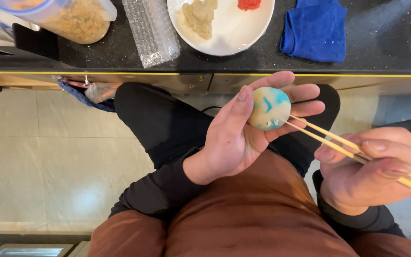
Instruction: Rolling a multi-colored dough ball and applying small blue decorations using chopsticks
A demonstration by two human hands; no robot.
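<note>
A dark speckled counter (386, 43) runs across the top of the view, and everything else is placed from it. Below its front edge, pale floor tiles (48, 157) spread out on the left side, and the person's lap, in rust-brown trousers (258, 214) with black sleeves, fills the space under the counter's middle.

On the counter, toward its left end, lies a clear plastic container (70, 16) with a blue rim, filled with tan crumbly stuff. Just right of it rests a roll of bubble wrap (151, 31), reaching the counter's front edge. Next along sits a white plate (236, 33) with a beige lump of dough (200, 16) and a small red lump (249, 4) at the top edge. Toward the right end lies a folded blue cloth (315, 31).

Below the counter's front edge, near its middle, the left hand (243, 128) is palm up, fingers and thumb curled around a ball of dough (269, 108), cream-coloured with blue streaks. The ball rests against the fingers, gripped between thumb and fingertips.

Further right and lower from the counter, the right hand (372, 171) is closed around a pair of pale wooden chopsticks (338, 140), pinched between thumb and fingers. The chopsticks slant up and left toward the counter, and their tips touch the lower right side of the ball.
</note>
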